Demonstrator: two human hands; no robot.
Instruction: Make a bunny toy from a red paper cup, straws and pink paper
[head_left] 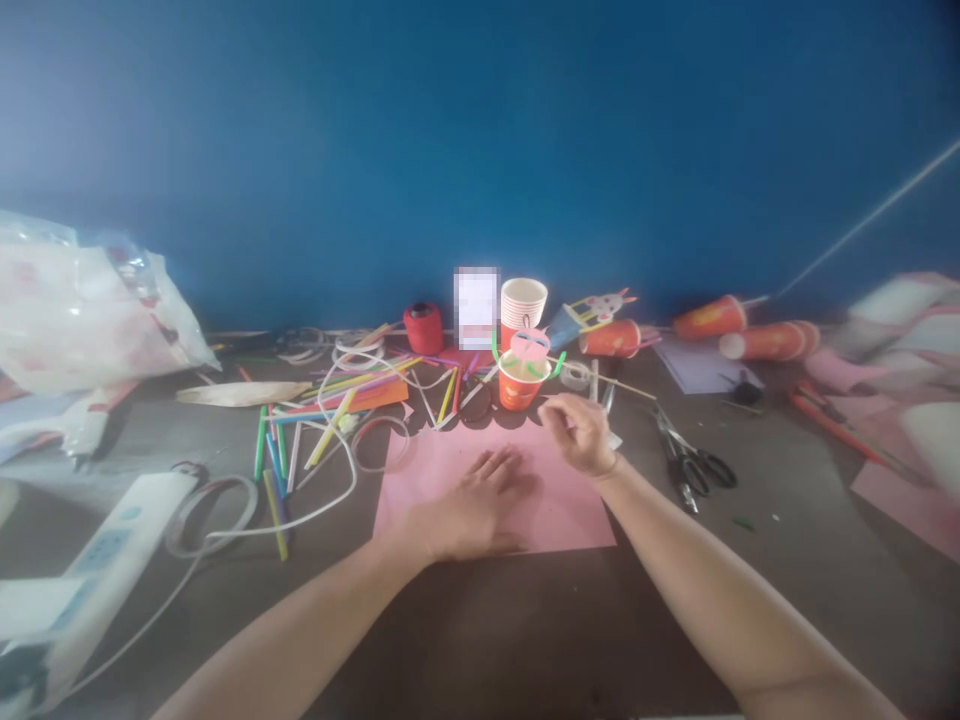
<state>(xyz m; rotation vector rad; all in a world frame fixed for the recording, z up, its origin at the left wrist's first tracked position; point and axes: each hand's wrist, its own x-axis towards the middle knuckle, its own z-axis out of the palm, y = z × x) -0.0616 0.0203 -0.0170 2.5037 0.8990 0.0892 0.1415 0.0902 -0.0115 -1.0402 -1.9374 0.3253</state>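
My left hand [480,505] lies flat on a sheet of pink paper [420,450], its fingers stretched out. Over the right side of the sheet, my right hand [577,432] is raised with curled fingers; whatever is in them, if anything, is hidden. Just beyond it stands a red paper cup [519,388] with a pink paper piece [531,344] in its mouth and green bent straw pieces sticking out at both sides. A stack of white-rimmed paper cups [523,296] stands behind that one.
Coloured straws [330,430] and a white cable [352,470] lie left, by a power strip [112,560] and a plastic bag [97,310]. A red thread spool [424,328] stands behind. Scissors [694,465], fallen cups [772,342] and a red cutter [847,425] are right.
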